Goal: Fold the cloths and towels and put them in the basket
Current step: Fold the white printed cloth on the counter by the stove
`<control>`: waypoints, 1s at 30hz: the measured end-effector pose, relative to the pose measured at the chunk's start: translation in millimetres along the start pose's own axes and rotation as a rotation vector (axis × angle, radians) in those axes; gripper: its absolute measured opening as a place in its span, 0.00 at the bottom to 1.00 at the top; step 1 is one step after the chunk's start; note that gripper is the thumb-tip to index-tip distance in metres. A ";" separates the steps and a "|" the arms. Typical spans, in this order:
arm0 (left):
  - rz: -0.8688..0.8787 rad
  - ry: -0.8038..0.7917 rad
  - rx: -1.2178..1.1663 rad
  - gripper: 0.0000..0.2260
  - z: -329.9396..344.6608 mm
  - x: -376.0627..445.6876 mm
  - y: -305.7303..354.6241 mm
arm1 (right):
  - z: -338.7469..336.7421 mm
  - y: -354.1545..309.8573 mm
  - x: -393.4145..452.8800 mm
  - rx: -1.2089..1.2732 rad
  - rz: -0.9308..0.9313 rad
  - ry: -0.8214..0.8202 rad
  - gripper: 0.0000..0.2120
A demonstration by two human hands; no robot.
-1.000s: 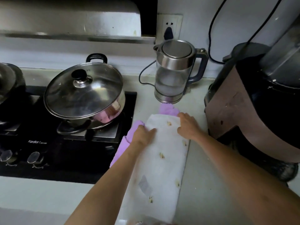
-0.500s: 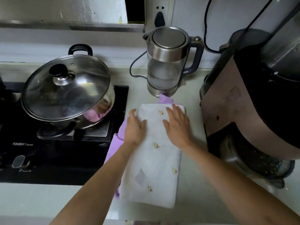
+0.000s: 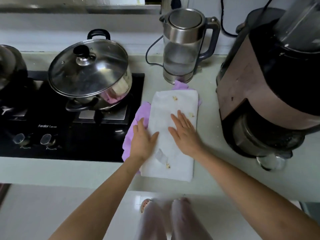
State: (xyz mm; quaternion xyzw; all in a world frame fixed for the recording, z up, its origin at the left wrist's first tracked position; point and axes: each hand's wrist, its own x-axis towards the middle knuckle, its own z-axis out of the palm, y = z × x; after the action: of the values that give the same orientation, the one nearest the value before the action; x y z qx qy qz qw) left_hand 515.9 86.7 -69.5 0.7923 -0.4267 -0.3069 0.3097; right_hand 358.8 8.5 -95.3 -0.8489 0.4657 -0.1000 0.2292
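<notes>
A white towel (image 3: pixel 173 108) with small yellow prints lies folded in a long rectangle on the pale countertop (image 3: pixel 207 170). Under it lies a purple cloth (image 3: pixel 136 122), which sticks out at the left side and at the far end. My left hand (image 3: pixel 142 139) lies flat with straight fingers on the towel's left edge and partly on the purple cloth. Flat on the middle of the towel presses my right hand (image 3: pixel 184 131), fingers straight. No basket is in view.
A glass kettle (image 3: pixel 181 49) stands just beyond the towel. A large brown and black appliance (image 3: pixel 268 84) stands close on the right. Left of the cloths is a black stove (image 3: pixel 69 135) with a lidded steel pot (image 3: pixel 90 70).
Both hands have slid along the towel from its far end toward me, going from gripping the far edge to lying flat. The towel now lies folded shorter.
</notes>
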 end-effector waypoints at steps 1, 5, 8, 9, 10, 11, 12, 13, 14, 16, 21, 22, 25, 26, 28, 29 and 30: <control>-0.030 -0.013 -0.026 0.31 -2.7 -10.7 -3.5 | 1.0 -5.6 -16.5 0.034 -0.020 0.023 0.32; -0.105 -0.070 -0.055 0.20 -10.8 -44.1 -16.1 | 10.8 -16.0 -71.8 0.033 -0.060 -0.032 0.34; -0.081 -0.087 -0.057 0.13 -13.6 -54.4 -22.5 | 23.6 -17.5 -93.8 -0.019 0.001 -0.079 0.32; -0.071 -0.098 -0.053 0.11 -15.6 -56.2 -22.4 | 28.9 -18.9 -99.3 -0.060 0.016 -0.108 0.30; -0.062 -0.108 -0.035 0.11 -17.5 -56.3 -23.1 | 33.9 -20.8 -103.6 -0.107 0.020 -0.135 0.29; -0.045 -0.114 -0.012 0.12 -19.4 -56.2 -23.2 | 37.4 -22.6 -105.8 -0.152 0.022 -0.161 0.30; -0.034 -0.115 0.009 0.13 -21.1 -55.9 -22.3 | 37.8 -25.2 -105.6 -0.174 0.022 -0.188 0.31; -0.035 -0.112 0.023 0.14 -23.2 -56.0 -20.2 | 35.4 -27.8 -104.1 -0.165 0.028 -0.216 0.32; -0.053 -0.105 0.021 0.15 -24.0 -55.0 -20.2 | 31.2 -29.6 -102.9 -0.129 0.034 -0.236 0.33; -0.102 -0.100 -0.012 0.16 -24.6 -52.1 -20.6 | 19.8 -33.4 -107.8 -0.060 0.012 -0.223 0.37; -0.304 -0.140 -0.249 0.22 -26.9 -43.5 -12.4 | 10.5 -40.0 -134.0 -0.289 -0.128 -0.035 0.44; -0.345 -0.168 -0.276 0.22 -28.1 -42.9 -8.9 | 10.7 -40.6 -133.6 -0.321 -0.110 -0.007 0.45; -0.380 -0.274 -0.236 0.23 -36.5 -41.3 0.3 | 0.7 -39.2 -124.4 -0.359 -0.049 0.125 0.43; -0.338 -0.283 -0.158 0.22 -40.0 -39.7 2.4 | -5.2 -39.4 -122.2 -0.358 -0.055 0.146 0.42; -0.146 -0.214 0.038 0.21 -48.8 -40.7 10.9 | -18.9 -41.0 -118.1 -0.354 -0.099 0.158 0.38; 0.010 -0.168 0.080 0.23 -53.6 -43.0 15.4 | -26.1 -43.9 -114.9 -0.344 -0.112 0.134 0.35; 0.193 -0.155 0.093 0.25 -58.0 -47.2 20.4 | -34.1 -46.9 -112.0 -0.336 -0.121 0.101 0.31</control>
State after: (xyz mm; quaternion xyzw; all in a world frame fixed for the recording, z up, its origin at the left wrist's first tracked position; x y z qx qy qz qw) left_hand 528.4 131.9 -7.7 0.7350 -0.5374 -0.3158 0.2669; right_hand 319.4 113.8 -37.9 -0.8957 0.4346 -0.0769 0.0542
